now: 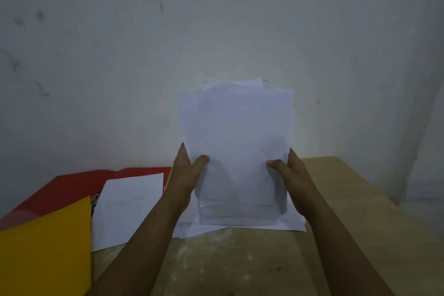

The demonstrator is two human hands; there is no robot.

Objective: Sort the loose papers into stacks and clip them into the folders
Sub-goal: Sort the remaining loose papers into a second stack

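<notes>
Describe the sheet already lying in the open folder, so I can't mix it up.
Start at the red folder lying open at the table's left end. A single white sheet lies flat on it, beside the yellow folder. Unlike the other papers, no hand touches it.

Two bare forearms, sleeveless to the frame edge, ending in ringless left hand (189, 170) and right hand (292, 172).

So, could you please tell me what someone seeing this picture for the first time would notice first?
Most striking is the uneven sheaf of white papers held upright in the middle, with the left hand and right hand each holding a side edge above the wooden table. Next, at the left, an open red folder with a white sheet on it, and a yellow folder in front.
</notes>
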